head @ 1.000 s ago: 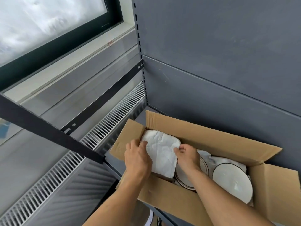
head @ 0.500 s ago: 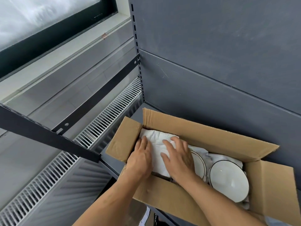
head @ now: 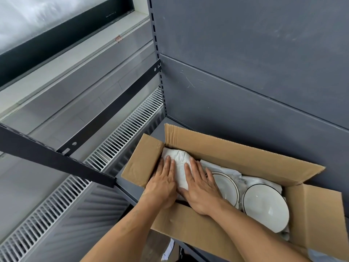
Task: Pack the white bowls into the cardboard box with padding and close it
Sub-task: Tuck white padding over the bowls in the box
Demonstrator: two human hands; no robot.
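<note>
A: Where are you in the pack?

B: Padding step, by my read. Left to right: the left end flap [head: 141,161] stands open, splayed outward. Your left hand [head: 164,183] lies flat, fingers straight and close together, pressing the white paper padding [head: 179,163] at the left end of the cardboard box [head: 236,159]. Your right hand [head: 200,190] is flat beside it on the same wad, fingers slightly spread, with its outer edge over the rim of the middle bowl [head: 227,186].

A: Bowls?

B: Two white bowls with dark rims show, both inside the box. The right bowl [head: 264,205] is just beside the middle one, with paper under and behind them. What's under the wad is hidden. The box sits on the grey shelf [head: 130,191].

A: Next?

B: Judgement call: both bowls are bare on top, so you need padding over them before closing. Then fold in the end flaps, including the right end flap [head: 317,214], and the long ones last. Press lightly, because ceramic rims that close could chip.

A: Labels?

B: None readable. Plain brown board, no print or brand in view.
</note>
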